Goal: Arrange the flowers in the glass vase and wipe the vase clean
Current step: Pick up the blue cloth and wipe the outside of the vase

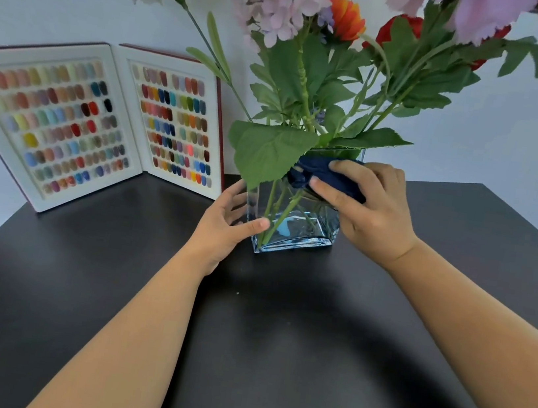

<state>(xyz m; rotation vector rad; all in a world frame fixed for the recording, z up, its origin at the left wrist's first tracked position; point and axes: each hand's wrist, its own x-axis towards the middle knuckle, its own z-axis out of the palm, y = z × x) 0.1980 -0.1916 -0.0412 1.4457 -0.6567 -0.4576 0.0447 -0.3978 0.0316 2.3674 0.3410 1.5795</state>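
A square glass vase stands upright on the black table. Several flowers stand in it: white, pale purple, orange, red and pink heads on green stems with broad leaves. My right hand presses a dark blue cloth against the upper front of the vase, just under the rim. My left hand clasps the vase's lower left corner, thumb on the front face and fingers around the side. A large leaf hides the vase's upper left part.
An open sample book with rows of coloured nail tips leans against the wall at the back left. The table's far edge runs behind the vase on the right. The wall is plain and pale.
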